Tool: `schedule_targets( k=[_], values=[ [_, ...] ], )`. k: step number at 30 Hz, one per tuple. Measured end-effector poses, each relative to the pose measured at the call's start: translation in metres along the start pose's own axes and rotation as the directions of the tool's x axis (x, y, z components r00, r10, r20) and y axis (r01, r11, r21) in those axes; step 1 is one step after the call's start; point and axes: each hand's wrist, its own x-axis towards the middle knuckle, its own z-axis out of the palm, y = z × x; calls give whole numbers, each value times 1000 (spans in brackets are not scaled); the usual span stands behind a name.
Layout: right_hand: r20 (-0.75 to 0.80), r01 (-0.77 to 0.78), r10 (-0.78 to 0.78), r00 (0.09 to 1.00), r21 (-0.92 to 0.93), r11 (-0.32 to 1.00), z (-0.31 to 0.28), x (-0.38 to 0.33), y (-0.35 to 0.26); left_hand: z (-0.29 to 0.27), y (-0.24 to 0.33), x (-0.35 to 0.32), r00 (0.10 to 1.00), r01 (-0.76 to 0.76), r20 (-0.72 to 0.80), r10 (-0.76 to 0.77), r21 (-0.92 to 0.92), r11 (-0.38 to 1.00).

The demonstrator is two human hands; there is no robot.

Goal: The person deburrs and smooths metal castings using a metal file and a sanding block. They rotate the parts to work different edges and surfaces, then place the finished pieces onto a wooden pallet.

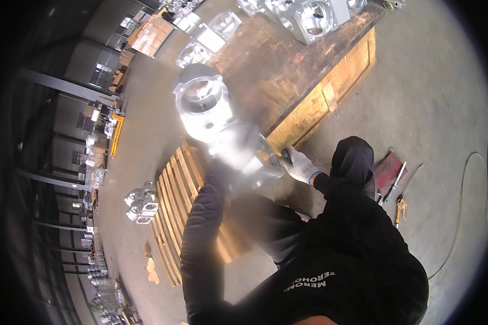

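Observation:
A large silvery cast-metal housing (200, 105) with a round bore extends over the near left corner of the wooden crate, washed out by glare. My left hand (236, 146) is against the housing's lower part, its fingers lost in haze and blur. My right hand (301, 167), in a pale glove with a blue cuff, is closed at the housing's lower right end. A small dark piece shows at its fingers, too unclear to name. Next to this hand is the housing's squared end (263, 168), with a round opening.
More metal housings (314, 21) stand on the wooden crate (287, 70). A slatted pallet (173, 206) lies at left, with several castings (142, 203) beside it. On the floor at right are a dark red panel (387, 173), an orange air blow gun (400, 208) and a curved hose (462, 211).

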Motion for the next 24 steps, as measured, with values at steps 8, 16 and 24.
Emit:
schedule_targets(
  k=[8, 16, 24],
  values=[
    [-125, 102, -90, 988, 95, 990, 28, 33, -7, -21, 18, 2, 996, -84, -59, 68, -326, 942],
    [85, -25, -1, 996, 309, 951, 10, 50, -22, -53, 35, -49, 950, -67, -312, 12, -166, 984],
    [92, -40, 19, 996, 230, 972, 23, 52, -17, -31, 60, -78, 967, -9, -240, -83, -362, 932]
  ],
)
